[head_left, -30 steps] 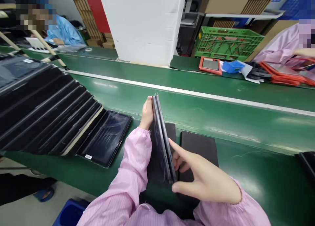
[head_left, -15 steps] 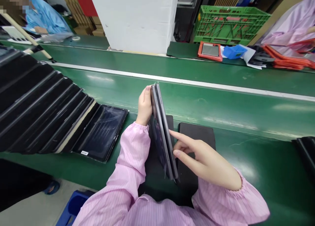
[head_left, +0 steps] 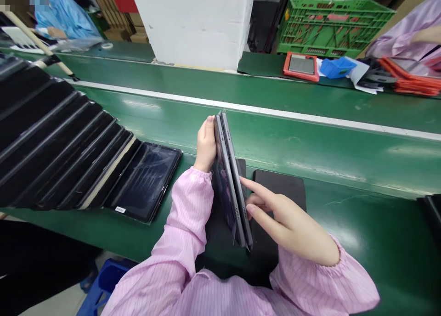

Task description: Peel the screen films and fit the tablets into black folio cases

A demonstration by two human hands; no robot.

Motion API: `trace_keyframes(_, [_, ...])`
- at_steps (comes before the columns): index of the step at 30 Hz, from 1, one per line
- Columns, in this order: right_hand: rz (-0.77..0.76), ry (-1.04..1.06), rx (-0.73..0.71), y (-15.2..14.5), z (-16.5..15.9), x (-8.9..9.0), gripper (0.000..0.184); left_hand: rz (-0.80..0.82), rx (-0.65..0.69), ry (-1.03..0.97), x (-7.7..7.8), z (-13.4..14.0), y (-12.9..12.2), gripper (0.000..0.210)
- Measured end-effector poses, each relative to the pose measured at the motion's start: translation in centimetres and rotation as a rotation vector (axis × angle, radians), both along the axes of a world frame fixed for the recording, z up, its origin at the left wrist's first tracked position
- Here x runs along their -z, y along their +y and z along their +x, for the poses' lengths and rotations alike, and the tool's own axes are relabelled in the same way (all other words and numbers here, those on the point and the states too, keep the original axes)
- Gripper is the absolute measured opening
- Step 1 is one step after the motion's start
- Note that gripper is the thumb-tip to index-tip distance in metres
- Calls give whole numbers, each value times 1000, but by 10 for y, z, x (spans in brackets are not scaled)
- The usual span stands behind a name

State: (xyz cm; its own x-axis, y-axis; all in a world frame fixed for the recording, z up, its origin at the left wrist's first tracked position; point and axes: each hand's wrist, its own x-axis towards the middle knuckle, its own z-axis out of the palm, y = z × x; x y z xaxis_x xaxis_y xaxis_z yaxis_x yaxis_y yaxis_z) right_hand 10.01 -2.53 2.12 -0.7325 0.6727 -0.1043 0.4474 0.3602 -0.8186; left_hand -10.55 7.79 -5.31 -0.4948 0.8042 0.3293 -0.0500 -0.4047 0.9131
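Two thin grey tablets stand on edge side by side, the left tablet point(head_left: 229, 183) and the right tablet point(head_left: 237, 183), with speaker holes along their narrow sides and clear film at the corners. My left hand point(head_left: 206, 146) is closed on the pair from the left near their far end, its fingers partly hidden behind them. Against the outer face of the right tablet rest the index finger and thumb of my right hand point(head_left: 291, 224), with the other fingers curled. Below lie two flat black pads, a left pad point(head_left: 218, 233) partly covered and a right pad point(head_left: 282, 187).
A leaning row of black tablets point(head_left: 62, 146) fills the left, with one film-covered tablet point(head_left: 144, 180) flat at its end. More black items point(head_left: 430, 215) lie at the right edge. Across the green bench point(head_left: 344, 160) are a green crate point(head_left: 334, 29) and red-framed tablets point(head_left: 301, 67).
The view has shifted slightly, so the background sits a little differently. Both hands keep nearly the same hold on the two tablets.
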Motion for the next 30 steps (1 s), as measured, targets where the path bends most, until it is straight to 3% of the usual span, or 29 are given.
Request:
trace_keyframes(22, [27,1,-57,0,8,-4,54,28,8,24,-6,3,-5,49])
trace_keyframes(30, [9,52,-56,-4,12,-5,61,77,50,54,-19,12,-15,48])
